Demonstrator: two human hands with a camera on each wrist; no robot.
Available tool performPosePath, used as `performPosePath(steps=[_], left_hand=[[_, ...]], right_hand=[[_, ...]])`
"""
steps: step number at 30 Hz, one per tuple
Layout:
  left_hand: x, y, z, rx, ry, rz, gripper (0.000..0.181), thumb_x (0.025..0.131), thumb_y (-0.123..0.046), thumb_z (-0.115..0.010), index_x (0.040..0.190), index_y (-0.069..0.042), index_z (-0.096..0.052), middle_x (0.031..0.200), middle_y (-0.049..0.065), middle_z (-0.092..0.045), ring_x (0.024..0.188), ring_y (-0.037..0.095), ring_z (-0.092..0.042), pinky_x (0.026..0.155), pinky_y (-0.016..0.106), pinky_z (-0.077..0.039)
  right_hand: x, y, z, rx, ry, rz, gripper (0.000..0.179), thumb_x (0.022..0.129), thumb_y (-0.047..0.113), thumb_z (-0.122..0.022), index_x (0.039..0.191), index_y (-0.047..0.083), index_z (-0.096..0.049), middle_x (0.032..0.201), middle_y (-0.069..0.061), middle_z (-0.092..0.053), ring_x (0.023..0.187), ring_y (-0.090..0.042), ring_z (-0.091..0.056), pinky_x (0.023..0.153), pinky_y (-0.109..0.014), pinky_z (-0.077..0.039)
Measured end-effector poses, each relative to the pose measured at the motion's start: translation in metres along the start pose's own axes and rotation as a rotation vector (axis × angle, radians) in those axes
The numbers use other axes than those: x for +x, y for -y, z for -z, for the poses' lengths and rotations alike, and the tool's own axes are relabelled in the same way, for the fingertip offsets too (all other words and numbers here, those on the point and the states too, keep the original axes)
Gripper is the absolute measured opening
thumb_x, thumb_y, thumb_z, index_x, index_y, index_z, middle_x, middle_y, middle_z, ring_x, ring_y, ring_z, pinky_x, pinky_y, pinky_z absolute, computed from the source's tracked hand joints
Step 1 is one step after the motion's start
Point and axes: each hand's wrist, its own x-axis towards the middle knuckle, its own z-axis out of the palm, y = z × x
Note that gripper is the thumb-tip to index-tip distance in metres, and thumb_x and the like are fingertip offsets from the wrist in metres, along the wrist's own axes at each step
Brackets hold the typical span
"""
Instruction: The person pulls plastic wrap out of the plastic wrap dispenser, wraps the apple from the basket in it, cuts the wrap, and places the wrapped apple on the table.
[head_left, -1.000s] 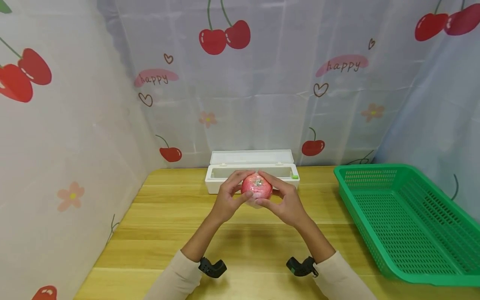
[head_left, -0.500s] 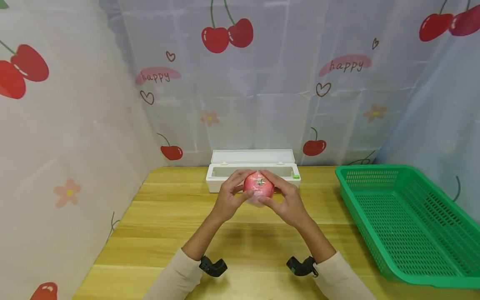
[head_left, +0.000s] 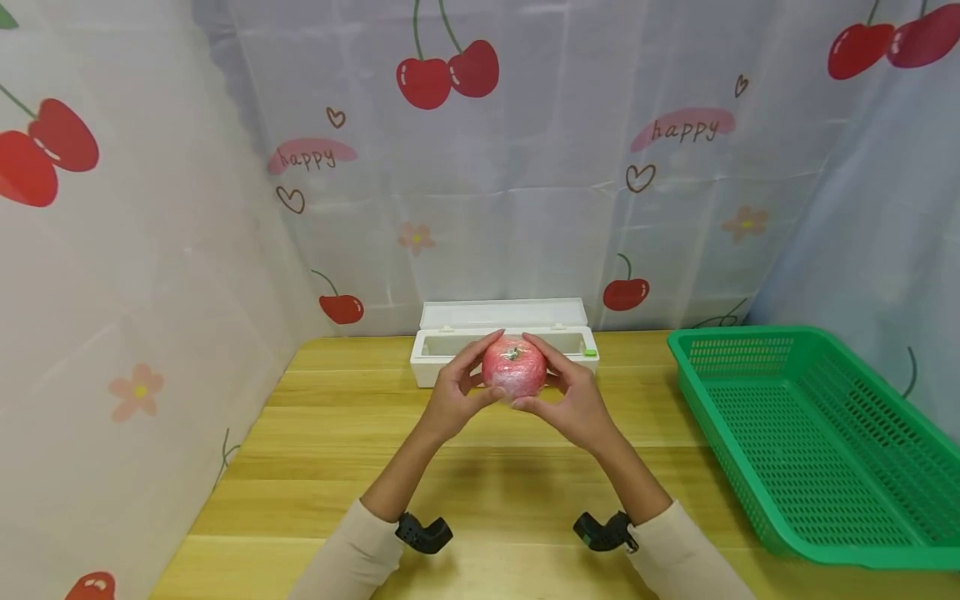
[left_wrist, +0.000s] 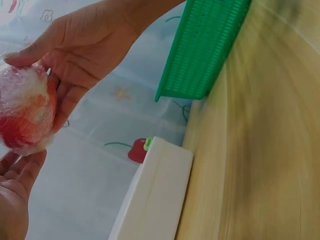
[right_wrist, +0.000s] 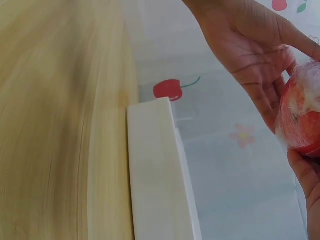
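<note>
A red apple (head_left: 514,367), wrapped in crinkled cling film, is held up above the table between both hands. My left hand (head_left: 455,392) grips its left side, fingers curved along the far side and thumb at the near lower edge. From the right, my right hand (head_left: 576,400) grips it the same way, the two thumbs almost meeting. The stem end faces up in the head view. In the left wrist view, bunched whitish film covers part of the apple (left_wrist: 27,110); the right wrist view shows the apple (right_wrist: 302,110) cut off by the frame edge.
Behind the hands stands a long white dispenser box (head_left: 435,372), its lid raised and a green tab at its right end. A green plastic basket (head_left: 738,467) occupies the table's right side. Cherry-print curtains (head_left: 525,225) hang behind the wooden table (head_left: 315,467) and along its sides.
The apple has come up slightly and turned a little between the hands. Fingertips that lay over its top now sit more at its sides, leaving more of it showing.
</note>
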Motion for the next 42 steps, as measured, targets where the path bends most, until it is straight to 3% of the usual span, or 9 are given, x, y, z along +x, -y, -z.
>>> performPosePath(steps=[3,10,20,29,35,42], left_hand=[[0.0,-0.001,0.001,0.002,-0.017,-0.01,0.087,0.082,-0.047,-0.08,0.148,0.0,-0.049,0.141,0.02,-0.053,0.127,0.023,-0.055,0.098,0.036,-0.055],[0.0,-0.003,0.001,0.008,-0.027,-0.048,0.087,0.079,-0.045,-0.083,0.143,0.006,-0.053,0.132,0.025,-0.057,0.12,0.022,-0.057,0.092,0.038,-0.058],[-0.001,-0.001,-0.002,0.03,-0.032,0.02,0.094,0.081,-0.058,-0.076,0.15,-0.002,-0.046,0.143,0.018,-0.052,0.128,0.024,-0.053,0.099,0.034,-0.053],[-0.001,-0.005,-0.014,0.091,-0.057,0.024,0.089,0.092,-0.051,-0.069,0.158,-0.006,-0.032,0.151,0.018,-0.044,0.133,0.028,-0.048,0.107,0.035,-0.048],[-0.002,-0.029,-0.023,0.092,-0.023,-0.022,0.075,0.105,-0.048,-0.05,0.158,0.0,-0.027,0.146,0.023,-0.041,0.127,0.028,-0.05,0.103,0.031,-0.049],[-0.003,-0.032,-0.026,0.074,-0.007,-0.063,0.062,0.108,-0.038,-0.047,0.148,0.008,-0.034,0.14,0.024,-0.045,0.121,0.024,-0.052,0.1,0.028,-0.05]], right_hand=[[0.0,0.002,0.0,0.025,0.003,0.026,0.076,0.079,-0.01,-0.081,0.146,-0.01,-0.045,0.139,-0.027,-0.057,0.117,-0.031,-0.061,0.093,-0.028,-0.055],[-0.002,-0.002,-0.002,0.069,-0.008,0.086,0.07,0.082,-0.012,-0.077,0.144,-0.012,-0.046,0.136,-0.03,-0.057,0.116,-0.01,-0.06,0.092,-0.027,-0.056],[-0.001,-0.033,-0.004,0.06,-0.02,-0.012,0.078,0.084,-0.01,-0.076,0.153,0.001,-0.041,0.144,-0.02,-0.054,0.12,-0.031,-0.059,0.094,-0.028,-0.055],[0.0,-0.034,-0.008,0.076,-0.052,0.012,0.086,0.084,-0.003,-0.079,0.157,0.016,-0.038,0.153,-0.008,-0.048,0.125,-0.024,-0.057,0.094,-0.026,-0.055],[0.0,-0.031,-0.014,0.003,-0.103,0.02,0.078,0.081,-0.004,-0.082,0.15,0.003,-0.046,0.139,-0.017,-0.059,0.118,-0.028,-0.061,0.089,-0.023,-0.056],[-0.002,0.004,-0.013,-0.027,-0.072,0.091,0.072,0.08,-0.008,-0.081,0.143,-0.012,-0.046,0.137,-0.026,-0.057,0.117,-0.032,-0.061,0.088,-0.024,-0.057]])
